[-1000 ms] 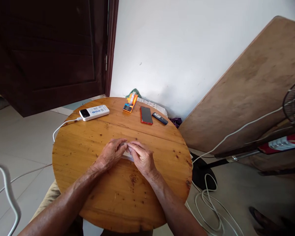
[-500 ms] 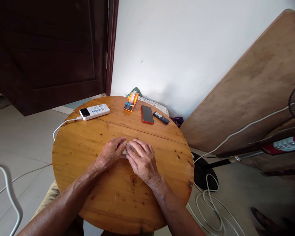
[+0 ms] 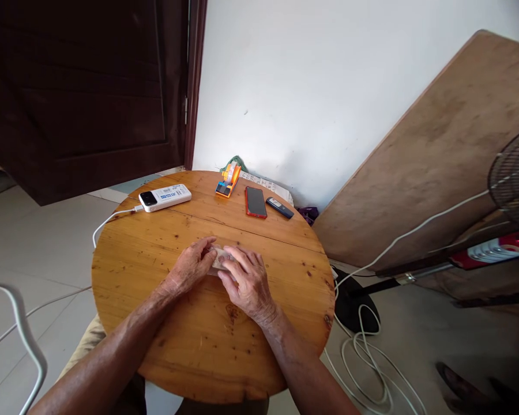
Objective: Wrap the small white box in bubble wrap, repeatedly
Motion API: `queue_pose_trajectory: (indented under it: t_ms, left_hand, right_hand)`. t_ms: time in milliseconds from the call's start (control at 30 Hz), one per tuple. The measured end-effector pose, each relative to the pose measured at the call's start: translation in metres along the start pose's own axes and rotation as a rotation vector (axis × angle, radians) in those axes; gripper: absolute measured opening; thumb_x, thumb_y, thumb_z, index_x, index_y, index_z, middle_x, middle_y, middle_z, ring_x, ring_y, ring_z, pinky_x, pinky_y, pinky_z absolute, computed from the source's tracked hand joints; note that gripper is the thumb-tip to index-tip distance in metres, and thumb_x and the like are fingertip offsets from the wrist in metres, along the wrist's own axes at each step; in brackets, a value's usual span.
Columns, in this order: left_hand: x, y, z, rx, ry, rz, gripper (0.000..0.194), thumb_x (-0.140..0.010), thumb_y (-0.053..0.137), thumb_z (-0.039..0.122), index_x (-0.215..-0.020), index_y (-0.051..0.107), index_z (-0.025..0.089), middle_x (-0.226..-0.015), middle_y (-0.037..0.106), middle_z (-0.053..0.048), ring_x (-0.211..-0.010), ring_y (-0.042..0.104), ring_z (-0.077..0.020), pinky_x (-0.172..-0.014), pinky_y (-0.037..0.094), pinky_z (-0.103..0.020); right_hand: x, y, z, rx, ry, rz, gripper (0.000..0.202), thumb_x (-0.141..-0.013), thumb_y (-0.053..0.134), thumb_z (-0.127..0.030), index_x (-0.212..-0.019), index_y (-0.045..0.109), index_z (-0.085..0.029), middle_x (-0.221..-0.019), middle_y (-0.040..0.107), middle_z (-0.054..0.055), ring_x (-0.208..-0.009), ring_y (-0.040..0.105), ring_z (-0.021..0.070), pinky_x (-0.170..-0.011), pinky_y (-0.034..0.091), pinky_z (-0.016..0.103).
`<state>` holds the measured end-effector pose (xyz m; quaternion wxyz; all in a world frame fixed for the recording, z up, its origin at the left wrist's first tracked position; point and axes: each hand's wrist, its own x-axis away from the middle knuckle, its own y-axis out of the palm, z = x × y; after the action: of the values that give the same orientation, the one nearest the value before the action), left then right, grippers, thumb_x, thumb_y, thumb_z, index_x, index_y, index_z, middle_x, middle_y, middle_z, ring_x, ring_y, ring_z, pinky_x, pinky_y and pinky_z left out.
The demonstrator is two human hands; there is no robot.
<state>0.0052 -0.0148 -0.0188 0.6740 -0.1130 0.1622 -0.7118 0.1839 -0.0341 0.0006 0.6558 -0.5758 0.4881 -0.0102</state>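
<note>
A small, pale, flat piece [image 3: 220, 259] with greyish marks lies low over the middle of the table, between my two hands. I cannot make out what kind of thing it is. My left hand [image 3: 191, 267] grips its left end, thumb toward me and fingers curled on the far side. On the right, my right hand [image 3: 247, 282] has its bent fingers and thumb closed on the other end, hiding much of it.
The round wooden table [image 3: 155, 248] carries a white power bank [image 3: 168, 197] with a cable, an orange tape dispenser [image 3: 228, 180], a red-edged phone [image 3: 256, 202] and a dark handheld device [image 3: 279, 208]. A fan [image 3: 514, 178] stands at the right, near a leaning board [image 3: 419, 150].
My right fingers have shifted and lifted slightly, so more of the pale piece shows between my hands. The whole view has turned a little to the right.
</note>
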Motion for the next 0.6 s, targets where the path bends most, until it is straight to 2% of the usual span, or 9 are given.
queue_pose_trajectory:
  t_ms: [167, 267, 433, 600]
  left_hand:
    - [-0.0015, 0.0021, -0.0057, 0.066, -0.002, 0.009, 0.052, -0.084, 0.052, 0.037, -0.129, 0.058, 0.013, -0.111, 0.071, -0.013, -0.099, 0.067, -0.0226, -0.086, 0.055, -0.032]
    - [-0.0021, 0.0024, -0.0072, 0.08, 0.002, 0.003, 0.052, -0.084, 0.052, 0.038, -0.13, 0.058, 0.013, -0.113, 0.071, -0.013, -0.099, 0.068, -0.0222, -0.085, 0.055, -0.031]
    - [-0.0017, 0.0018, -0.0057, 0.022, 0.006, 0.007, 0.052, -0.084, 0.051, 0.036, -0.129, 0.058, 0.013, -0.108, 0.071, -0.012, -0.093, 0.067, -0.0215, -0.079, 0.055, -0.03]
    - [-0.0001, 0.0014, -0.0022, 0.015, 0.015, 0.025, 0.051, -0.084, 0.05, 0.039, -0.127, 0.06, 0.014, -0.105, 0.072, -0.01, -0.09, 0.068, -0.0208, -0.08, 0.054, -0.031]
  right_hand:
    - [0.0009, -0.0047, 0.007, -0.141, 0.122, 0.103, 0.026, -0.086, 0.058, -0.033, -0.108, 0.063, -0.021, -0.129, 0.061, 0.012, -0.115, 0.058, 0.0272, -0.096, 0.044, 0.042]
    - [0.0011, -0.0045, 0.0103, -0.144, 0.153, 0.059, 0.035, -0.084, 0.059, -0.036, -0.116, 0.062, -0.021, -0.136, 0.056, 0.013, -0.121, 0.055, 0.0286, -0.1, 0.042, 0.044]
    - [0.0009, -0.0032, 0.0089, -0.107, 0.079, -0.055, 0.027, -0.083, 0.061, -0.034, -0.106, 0.069, -0.022, -0.138, 0.055, 0.011, -0.117, 0.056, 0.0282, -0.098, 0.042, 0.044]
    - [0.0009, -0.0052, 0.0079, -0.151, 0.131, 0.019, 0.028, -0.085, 0.058, -0.034, -0.108, 0.068, -0.022, -0.134, 0.058, 0.01, -0.116, 0.057, 0.0271, -0.099, 0.043, 0.043]
